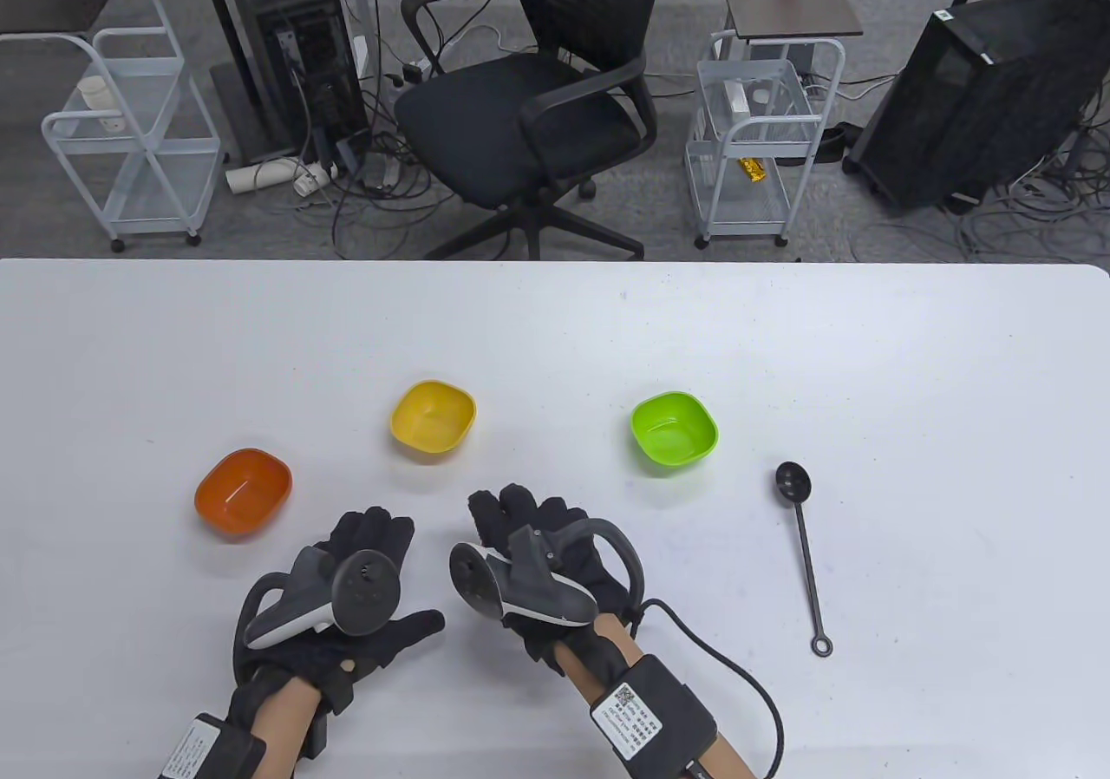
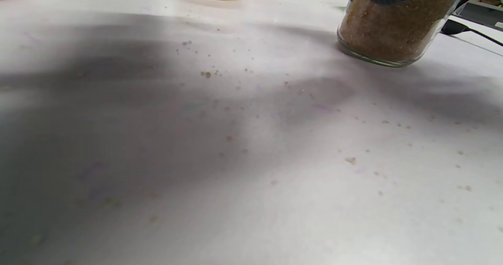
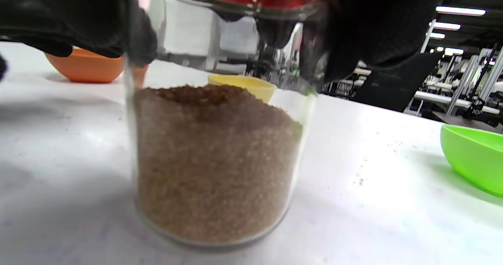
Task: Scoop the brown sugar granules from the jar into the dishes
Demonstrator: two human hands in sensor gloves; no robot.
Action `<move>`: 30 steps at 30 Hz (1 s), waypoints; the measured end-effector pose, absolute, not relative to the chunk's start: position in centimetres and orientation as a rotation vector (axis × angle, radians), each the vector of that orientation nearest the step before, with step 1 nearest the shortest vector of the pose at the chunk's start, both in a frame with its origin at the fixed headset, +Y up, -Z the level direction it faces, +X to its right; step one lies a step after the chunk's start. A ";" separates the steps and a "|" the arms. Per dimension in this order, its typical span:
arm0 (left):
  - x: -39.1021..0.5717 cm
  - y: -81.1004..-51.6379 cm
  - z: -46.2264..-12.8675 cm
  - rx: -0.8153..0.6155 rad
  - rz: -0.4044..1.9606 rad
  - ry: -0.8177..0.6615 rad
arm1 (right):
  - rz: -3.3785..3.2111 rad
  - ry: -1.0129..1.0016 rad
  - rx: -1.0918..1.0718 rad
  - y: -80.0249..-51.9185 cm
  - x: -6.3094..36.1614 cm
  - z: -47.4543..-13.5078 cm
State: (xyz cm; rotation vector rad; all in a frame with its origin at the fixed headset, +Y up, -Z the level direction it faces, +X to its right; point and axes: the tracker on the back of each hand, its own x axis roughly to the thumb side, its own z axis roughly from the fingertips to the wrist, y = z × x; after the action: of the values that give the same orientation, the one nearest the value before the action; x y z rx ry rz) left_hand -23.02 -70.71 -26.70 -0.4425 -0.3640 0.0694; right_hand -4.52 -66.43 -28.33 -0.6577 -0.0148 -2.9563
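Your right hand (image 1: pixel 529 545) grips the lidded jar (image 3: pixel 220 147); your left hand (image 1: pixel 347 588) rests open beside it. Unscrew next, then fetch the spoon (image 1: pixel 802 545) to your right.

Three dishes (image 1: pixel 434 415) in row across table (image 1: pixel 910 363); jar (image 3: pixel 220 155) nearer, beneath right hand (image 1: pixel 542 566); spoon (image 1: pixel 804 549) far right; left hand (image 1: pixel 347 597) beside jar.

Orange bowl (image 1: pixel 243 493), yellow bowl (image 1: pixel 433 415), green bowl (image 1: pixel 675 432), black spoon (image 1: pixel 803 545), seemingly red-lidded jar (image 3: pixel 220 139).
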 end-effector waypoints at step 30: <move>-17.4 -73.5 -30.6 -0.613 0.816 -0.529 | -2.951 -0.251 -0.533 -62.3 -4.2 -28.5</move>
State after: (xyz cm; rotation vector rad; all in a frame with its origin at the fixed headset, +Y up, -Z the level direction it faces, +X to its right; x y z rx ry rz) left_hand -17.36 -73.50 -30.58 -0.6127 -0.5294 0.8159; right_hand -4.24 -62.25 -28.49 -0.5328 -0.2511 -2.9510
